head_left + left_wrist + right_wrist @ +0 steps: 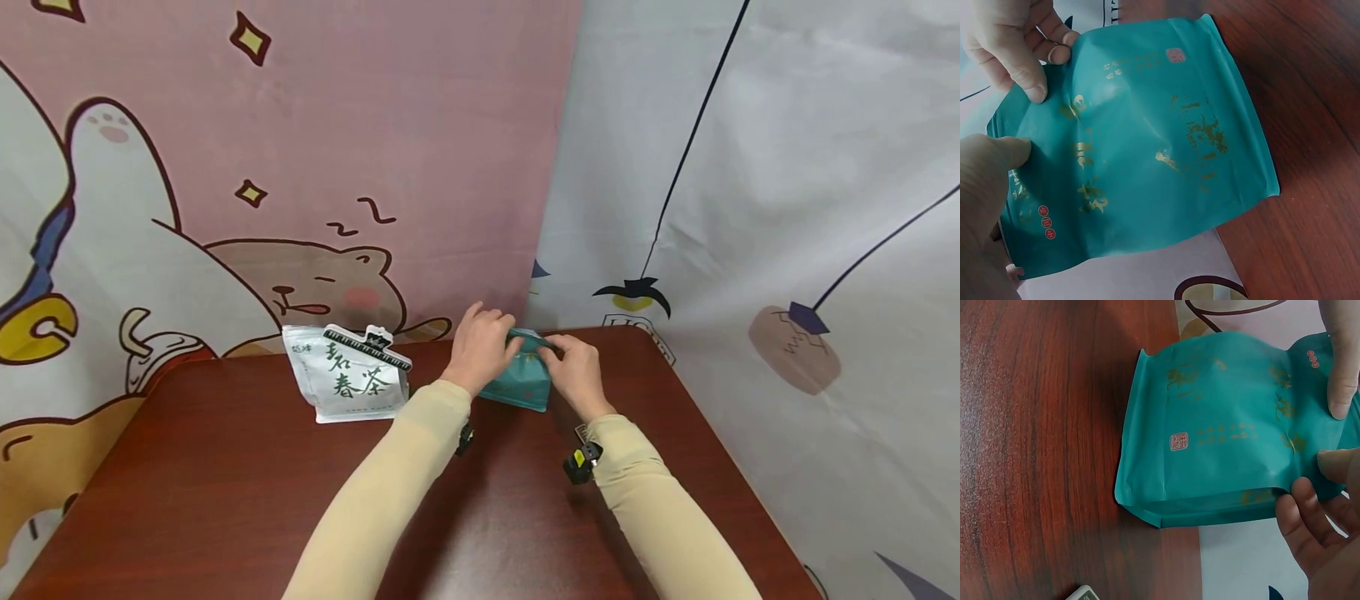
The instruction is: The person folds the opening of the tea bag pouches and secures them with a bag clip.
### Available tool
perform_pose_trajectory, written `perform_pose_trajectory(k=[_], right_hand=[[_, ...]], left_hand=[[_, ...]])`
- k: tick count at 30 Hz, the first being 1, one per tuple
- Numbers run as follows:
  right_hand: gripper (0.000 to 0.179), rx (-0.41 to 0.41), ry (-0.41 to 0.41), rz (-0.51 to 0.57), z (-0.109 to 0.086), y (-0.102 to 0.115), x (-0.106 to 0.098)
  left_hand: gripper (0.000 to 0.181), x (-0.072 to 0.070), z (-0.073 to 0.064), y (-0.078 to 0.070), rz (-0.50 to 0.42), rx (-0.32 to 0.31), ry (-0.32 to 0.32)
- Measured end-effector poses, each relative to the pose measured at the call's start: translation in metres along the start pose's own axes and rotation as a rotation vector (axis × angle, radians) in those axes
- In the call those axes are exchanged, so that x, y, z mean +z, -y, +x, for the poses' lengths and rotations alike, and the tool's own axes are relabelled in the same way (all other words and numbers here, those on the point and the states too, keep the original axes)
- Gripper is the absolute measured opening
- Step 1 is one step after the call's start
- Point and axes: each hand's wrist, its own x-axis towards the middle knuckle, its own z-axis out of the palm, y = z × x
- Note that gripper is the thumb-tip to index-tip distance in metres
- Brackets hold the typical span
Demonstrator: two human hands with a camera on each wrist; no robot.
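Both hands pinch the upper edge of a teal pouch (522, 385) with gold print, which stands on the table toward its far side. My left hand (482, 346) holds the pouch's left top corner; in the left wrist view its thumb (1013, 152) presses on the front face. On the other top corner is my right hand (577, 372), thumb in front and fingers (1310, 519) curled behind and below the edge. The top strip looks bent over between the two hands. Most of the left fingers are hidden behind the pouch.
Left of the teal pouch stands a white pouch (348, 387) with green characters, its top closed by a long black-and-white clip (367, 347). The brown table (225, 492) meets a patterned cloth backdrop (450, 125). A small pale object (1084, 593) shows at the right wrist view's lower edge.
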Motion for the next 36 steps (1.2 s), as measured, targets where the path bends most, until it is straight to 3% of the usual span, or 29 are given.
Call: perform_pose_trajectory(k=[15, 27, 36], right_hand=[[0.018, -0.035, 0.011, -0.013, -0.002, -0.006, 0.001], [0.020, -0.034, 0.033, -0.007, -0.007, -0.010, 0.000], [0.019, -0.048, 0.022, 0.007, -0.007, -0.010, 0.001]], left_hand=[[0.026, 0.002, 0.000, -0.002, 0.000, -0.039, 0.059], [0.061, 0.000, 0.000, -0.006, -0.013, -0.082, 0.206], [0.053, -0.002, 0.001, -0.008, -0.047, -0.111, 0.218]])
